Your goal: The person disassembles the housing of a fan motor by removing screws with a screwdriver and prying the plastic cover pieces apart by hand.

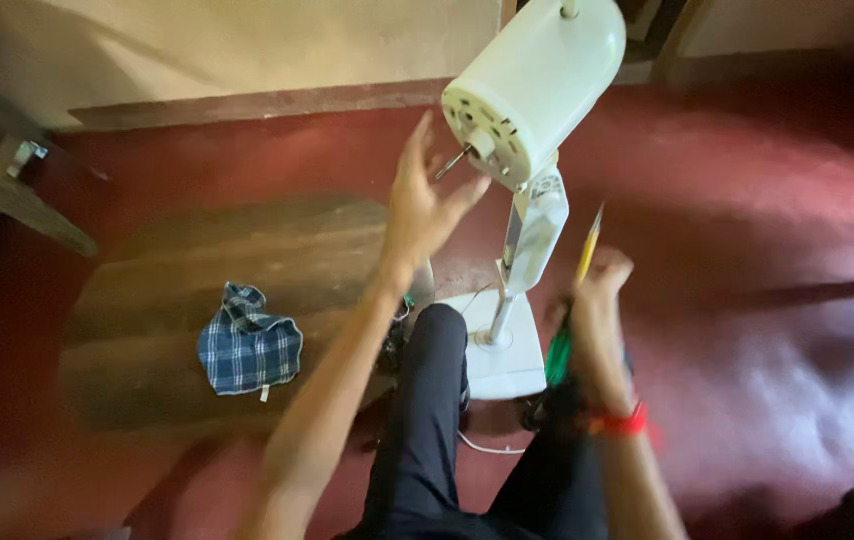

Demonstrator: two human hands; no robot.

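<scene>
The left hand (425, 205) is raised with fingers spread, holding nothing, just beside the front face of a cream fan motor housing (537, 85). Its fingertips lie close to the bare metal shaft (453, 162) that projects from that face; whether they touch it cannot be told. The housing sits tilted atop a white stand (532, 235) rising from a white base (502, 360) on the red floor (747, 250), between the person's dark-trousered legs. The right hand (599, 290), to the right of the stand, is closed in a fist around a screwdriver (587, 250) with a yellow and green handle, its yellow end pointing up and away. A red band circles that wrist. To the left, a blue checked cloth (247, 348) lies on a low wooden surface (247, 250).
</scene>
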